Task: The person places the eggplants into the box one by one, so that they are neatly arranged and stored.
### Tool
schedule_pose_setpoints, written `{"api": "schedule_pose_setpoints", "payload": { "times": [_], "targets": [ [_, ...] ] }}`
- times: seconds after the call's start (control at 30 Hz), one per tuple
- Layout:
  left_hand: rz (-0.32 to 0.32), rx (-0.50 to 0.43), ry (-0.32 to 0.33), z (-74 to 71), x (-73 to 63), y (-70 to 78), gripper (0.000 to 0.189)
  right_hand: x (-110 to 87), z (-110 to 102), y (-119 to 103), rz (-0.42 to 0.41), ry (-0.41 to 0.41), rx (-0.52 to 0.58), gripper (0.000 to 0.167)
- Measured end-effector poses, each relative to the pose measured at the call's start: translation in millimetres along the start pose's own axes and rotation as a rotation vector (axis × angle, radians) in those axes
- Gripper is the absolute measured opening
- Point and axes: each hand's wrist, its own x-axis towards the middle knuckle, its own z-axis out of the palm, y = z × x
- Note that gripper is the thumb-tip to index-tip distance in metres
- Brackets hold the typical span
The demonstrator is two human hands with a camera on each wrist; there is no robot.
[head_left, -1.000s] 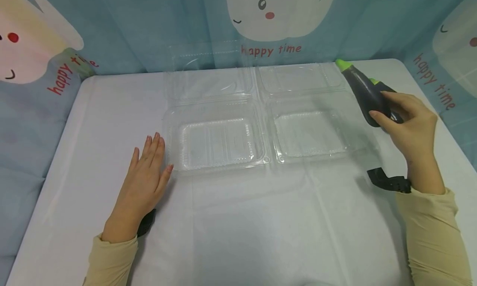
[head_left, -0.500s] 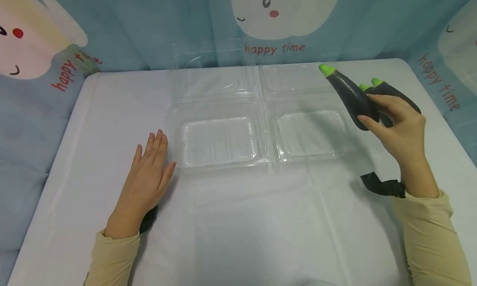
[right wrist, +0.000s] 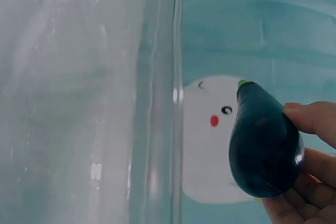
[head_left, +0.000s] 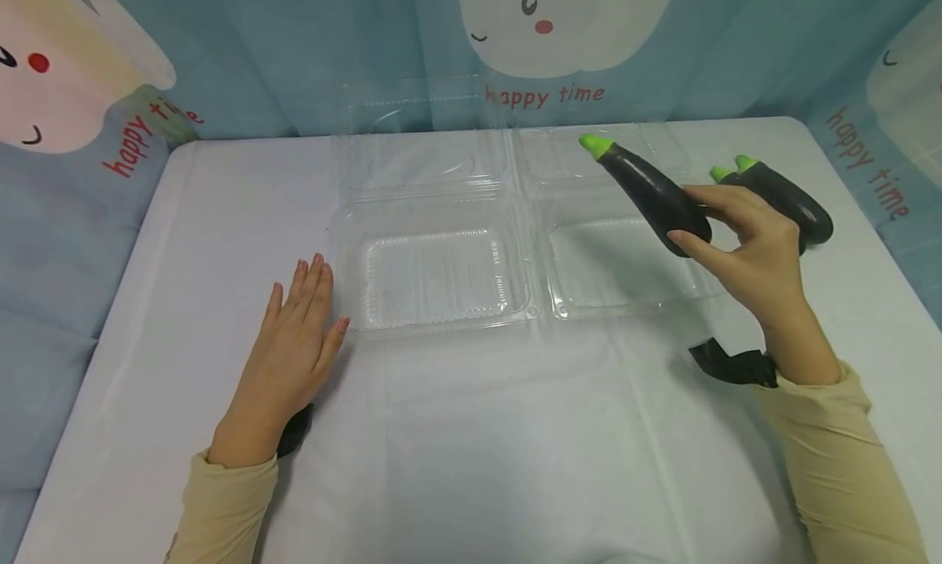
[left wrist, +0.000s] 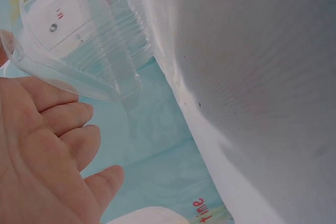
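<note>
Eggplant [head_left: 651, 192], raised near the right tray [head_left: 611, 274], its broad end pinched between thumb and fingers of the right hand [head_left: 754, 249]; probably light, firm and slippery, best gripped there. Left hand [head_left: 287, 360]: fingers extended beside the left tray [head_left: 434, 278].

From where I stand, blue cloth [head_left: 353, 57] hangs in soft folds along the far side and down the left and right of a desk [head_left: 500, 458], whose creased white cover runs to rounded far corners. A big pale cartoon figure [head_left: 567, 29] with a pink cheek is printed at the far middle, above red "happy time" lettering [head_left: 545, 97], and similar prints repeat to the left and right. The light is soft, leaving the near middle of the white cover greyish.
</note>
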Motion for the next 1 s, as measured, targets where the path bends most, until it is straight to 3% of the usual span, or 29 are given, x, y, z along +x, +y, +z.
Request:
{"api": "schedule_pose_setpoints", "payload": {
  "times": [0.2,0.6,1.0],
  "targets": [
    [0.001,0.001,-0.004,0.0,-0.2,-0.3,0.061,5.5,7,-10,-0.063,-0.056,-0.038,0.055],
    [-0.005,-0.003,-0.005,-0.5,-1.6,0.0,0.061,12.4,25,-19,-0.183,-0.082,0.011,0.056],
    [0.0,0.002,-0.01,-1.2,-0.8,0.0,0.061,16.6,49,-33,-0.224,-0.128,0.08,0.052]
  ]
}}
